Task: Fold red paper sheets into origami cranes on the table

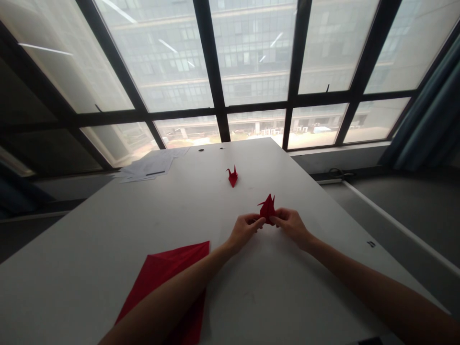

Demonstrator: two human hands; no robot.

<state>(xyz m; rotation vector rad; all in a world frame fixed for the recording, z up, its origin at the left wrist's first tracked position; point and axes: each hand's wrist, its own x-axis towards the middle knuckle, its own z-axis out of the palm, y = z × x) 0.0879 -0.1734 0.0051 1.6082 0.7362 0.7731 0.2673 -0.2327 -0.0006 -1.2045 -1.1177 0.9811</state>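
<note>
A red folded paper crane is held just above the table between my two hands. My left hand pinches its lower left edge, and my right hand pinches the lower right. The crane's thin pointed neck and tail stick out near its top. Farther back stands a second red paper crane, apart from both hands. Under my left forearm lies a sheet of red paper with visible creases, partly covered by the arm.
The white table stretches toward tall windows. Loose white papers with a dark pen on them lie at the far left. Small dark items sit near the right edge. A blue curtain hangs at right.
</note>
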